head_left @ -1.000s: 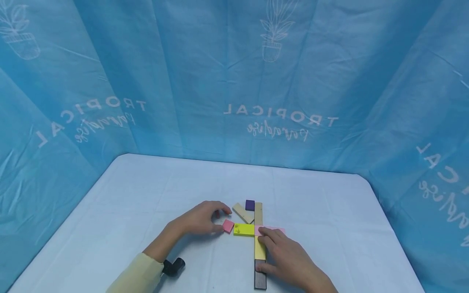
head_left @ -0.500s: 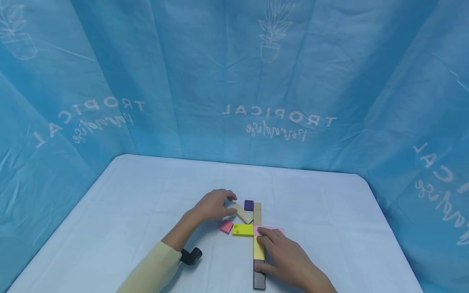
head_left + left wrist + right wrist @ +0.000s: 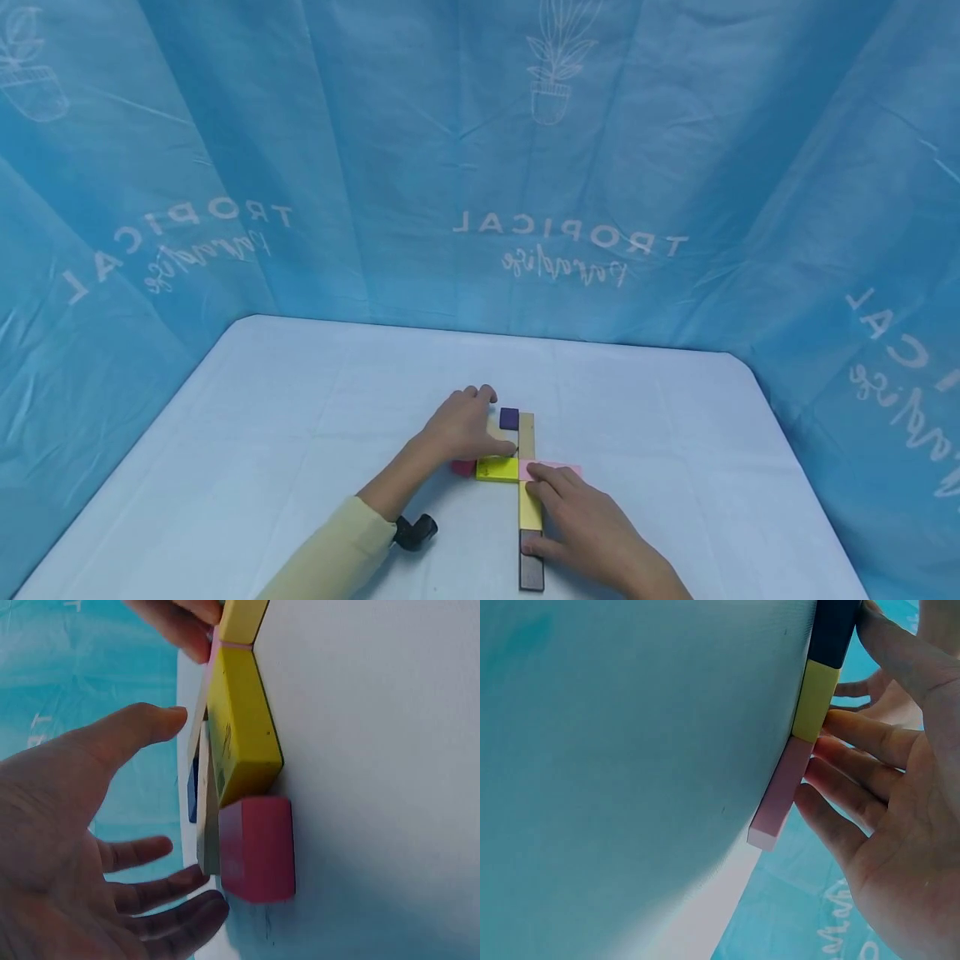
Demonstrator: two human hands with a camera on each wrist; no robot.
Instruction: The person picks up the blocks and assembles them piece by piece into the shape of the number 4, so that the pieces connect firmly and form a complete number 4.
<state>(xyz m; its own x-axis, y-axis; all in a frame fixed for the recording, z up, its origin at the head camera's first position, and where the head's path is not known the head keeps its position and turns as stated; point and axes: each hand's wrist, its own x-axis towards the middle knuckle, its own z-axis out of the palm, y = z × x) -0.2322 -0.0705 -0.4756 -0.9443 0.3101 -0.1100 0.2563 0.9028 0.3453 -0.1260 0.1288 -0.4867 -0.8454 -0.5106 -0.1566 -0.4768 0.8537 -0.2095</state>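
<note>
My left hand (image 3: 463,427) spreads thumb and fingers over the slanted plain wooden block (image 3: 208,840), partly covering it in the head view. By that hand lie a yellow-green block (image 3: 497,470), a red-pink block (image 3: 259,851) and a small dark purple block (image 3: 509,418). My right hand (image 3: 592,527) rests its fingertips on a column of blocks: light pink (image 3: 781,791), pale yellow (image 3: 530,510) and dark grey (image 3: 532,574). Its thumb touches the dark block. A second plain wooden block (image 3: 527,435) continues the column at the far end, beside the purple one.
A white cloth covers the table (image 3: 337,375), with its far edge against a blue printed curtain (image 3: 405,208). A black wrist-worn device (image 3: 415,532) sits under the left wrist, beside the pale sleeve (image 3: 333,550).
My left hand has moved from beside the red-pink block, rightward and away from me, to over the slanted wooden block. My right hand has stayed on the column.
</note>
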